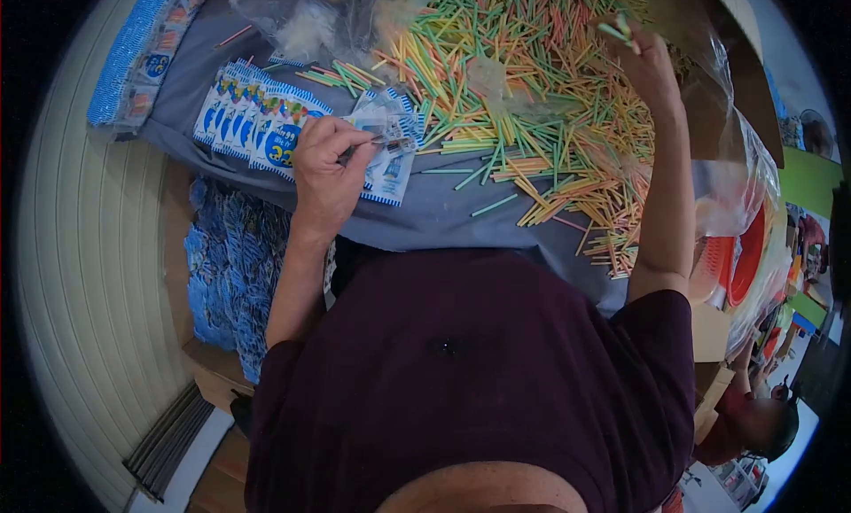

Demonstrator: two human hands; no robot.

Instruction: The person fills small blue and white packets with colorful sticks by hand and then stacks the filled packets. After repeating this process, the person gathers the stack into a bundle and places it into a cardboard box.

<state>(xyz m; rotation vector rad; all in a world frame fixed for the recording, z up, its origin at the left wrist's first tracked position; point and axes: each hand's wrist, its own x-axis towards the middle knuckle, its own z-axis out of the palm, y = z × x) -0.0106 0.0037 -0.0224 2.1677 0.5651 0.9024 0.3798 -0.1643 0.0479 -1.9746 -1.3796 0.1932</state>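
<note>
My left hand (326,163) is closed in a pinch at the edge of a small clear plastic packet (396,145). Under and beside it lie blue-and-white printed packets (257,123), fanned out in an overlapping row on the grey cloth. Far to the right, my right hand (649,66) is raised over the pile, its fingers closed around a few short green and pale sticks (618,31). Beneath and left of it spreads a large heap of thin coloured sticks (532,88) in yellow, green, orange and pink.
A long strip of blue packets (133,61) lies at the upper left. Below the table edge, a cardboard box holds many blue packets (235,256). Clear plastic bags (310,21) lie at the back. Red basket (747,256) stands at right; another person (753,415) is beyond.
</note>
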